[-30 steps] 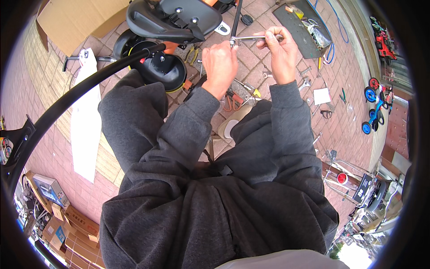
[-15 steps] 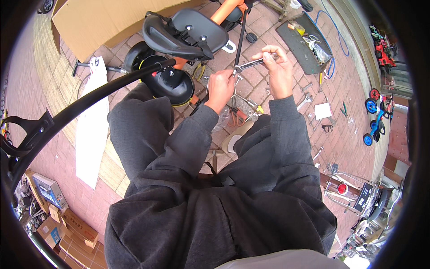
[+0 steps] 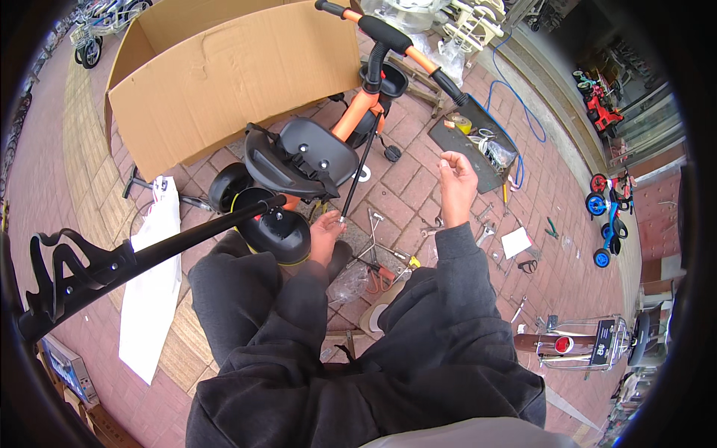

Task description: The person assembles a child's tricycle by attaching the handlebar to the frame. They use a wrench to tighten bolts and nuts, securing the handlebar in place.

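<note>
From where I stand, the left hand [image 3: 324, 237] is nearest, its grip narrow, pinching the near end of the black rod [image 3: 360, 175], which runs up beside the black seat [image 3: 320, 151] to the orange frame [image 3: 351, 116]. The right hand [image 3: 458, 187] has swung away, and the wrench it had on that end a moment ago has come off; so the turning looks paused. Its fingers are curled, but I can't tell whether they hold anything. Farther off lie the tool tray [image 3: 485, 179], the handlebar [image 3: 390, 35] and an open cardboard box [image 3: 231, 78].
</note>
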A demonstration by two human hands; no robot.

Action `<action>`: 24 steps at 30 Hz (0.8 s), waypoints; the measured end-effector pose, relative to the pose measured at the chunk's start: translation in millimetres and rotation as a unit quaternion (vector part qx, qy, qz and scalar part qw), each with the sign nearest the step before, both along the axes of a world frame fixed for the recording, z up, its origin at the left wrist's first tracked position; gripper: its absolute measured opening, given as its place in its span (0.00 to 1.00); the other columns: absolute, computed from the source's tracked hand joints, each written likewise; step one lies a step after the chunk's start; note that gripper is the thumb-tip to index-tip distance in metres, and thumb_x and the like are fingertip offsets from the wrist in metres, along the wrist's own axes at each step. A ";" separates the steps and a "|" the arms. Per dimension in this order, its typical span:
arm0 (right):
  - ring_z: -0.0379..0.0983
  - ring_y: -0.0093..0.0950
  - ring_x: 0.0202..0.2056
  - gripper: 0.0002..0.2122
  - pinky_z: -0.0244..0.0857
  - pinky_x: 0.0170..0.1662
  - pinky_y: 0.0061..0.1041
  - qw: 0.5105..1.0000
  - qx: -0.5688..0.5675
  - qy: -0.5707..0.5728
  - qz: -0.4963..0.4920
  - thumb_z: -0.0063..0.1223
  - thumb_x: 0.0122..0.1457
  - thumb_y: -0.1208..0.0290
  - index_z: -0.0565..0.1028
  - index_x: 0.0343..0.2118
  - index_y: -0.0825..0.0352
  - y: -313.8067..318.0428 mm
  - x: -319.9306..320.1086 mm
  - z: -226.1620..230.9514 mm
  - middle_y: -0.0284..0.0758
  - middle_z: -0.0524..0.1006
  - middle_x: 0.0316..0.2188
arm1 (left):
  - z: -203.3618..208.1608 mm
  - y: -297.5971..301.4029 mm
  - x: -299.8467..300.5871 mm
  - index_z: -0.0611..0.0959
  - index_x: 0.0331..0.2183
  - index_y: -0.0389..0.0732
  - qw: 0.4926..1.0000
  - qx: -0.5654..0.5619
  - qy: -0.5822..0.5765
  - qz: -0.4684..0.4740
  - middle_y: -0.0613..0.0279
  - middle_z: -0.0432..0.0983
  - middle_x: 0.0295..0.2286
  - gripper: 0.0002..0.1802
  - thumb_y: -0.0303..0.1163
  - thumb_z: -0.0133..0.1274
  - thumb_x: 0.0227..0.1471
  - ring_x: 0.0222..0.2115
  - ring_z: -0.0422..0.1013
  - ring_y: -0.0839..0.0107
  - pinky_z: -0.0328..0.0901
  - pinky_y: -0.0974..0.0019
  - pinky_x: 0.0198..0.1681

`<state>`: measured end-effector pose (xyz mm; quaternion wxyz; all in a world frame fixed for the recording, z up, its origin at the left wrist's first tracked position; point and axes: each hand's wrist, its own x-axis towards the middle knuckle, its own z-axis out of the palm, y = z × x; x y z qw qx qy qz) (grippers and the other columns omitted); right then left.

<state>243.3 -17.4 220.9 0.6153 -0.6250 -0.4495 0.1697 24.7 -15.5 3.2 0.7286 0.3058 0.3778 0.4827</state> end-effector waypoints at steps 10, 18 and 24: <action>0.69 0.40 0.40 0.25 0.63 0.42 0.32 0.885 -0.068 -0.443 -0.128 0.59 0.43 0.65 0.69 0.47 0.62 99.5 63.2 67.6 0.45 0.71 0.39 | 13.7 2.0 -12.1 0.72 0.41 0.31 0.980 -0.082 -0.182 0.004 0.54 0.70 0.36 0.18 0.15 0.46 0.43 0.35 0.71 0.64 0.67 0.66 0.42; 0.73 0.39 0.29 0.18 0.65 0.34 0.33 0.881 -0.087 -0.453 -0.108 0.56 0.46 0.59 0.75 0.39 0.61 117.1 69.8 56.9 0.45 0.76 0.25 | -4.4 19.4 -17.1 0.74 0.36 0.24 0.989 -0.033 0.107 0.097 0.55 0.74 0.28 0.14 0.15 0.51 0.42 0.27 0.72 0.73 0.66 0.75 0.32; 0.73 0.39 0.34 0.21 0.65 0.38 0.32 0.873 -0.105 -0.463 -0.109 0.54 0.47 0.53 0.74 0.42 0.60 120.8 82.1 51.6 0.43 0.76 0.29 | -26.9 43.4 -21.2 0.80 0.26 0.29 0.896 0.110 0.406 0.138 0.49 0.76 0.20 0.09 0.19 0.57 0.35 0.22 0.74 0.64 0.67 0.67 0.27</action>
